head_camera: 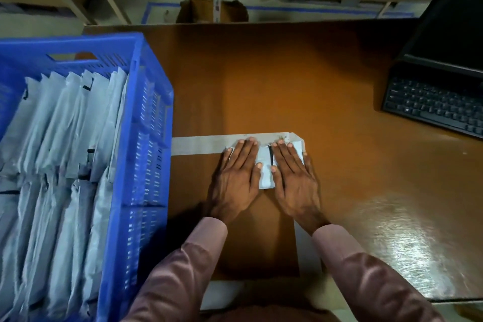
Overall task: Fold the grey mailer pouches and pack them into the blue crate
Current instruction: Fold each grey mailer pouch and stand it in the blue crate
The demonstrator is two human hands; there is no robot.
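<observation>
Pressing flat: fingers of both hands lie straight and slightly spread on a folded grey mailer pouch in the middle of the brown table. Left hand covers the pouch's left part, right hand its right part; a strip of pouch with a dark line shows between them. Neither hand grips; palms down. Pale tape strip runs on the table from the pouch toward the blue crate at left. Crate stands on the table edge, holding rows of folded grey pouches set upright, leaning. Mauve sleeves reach to the wrists. Black keyboard far right, dark monitor behind it.
</observation>
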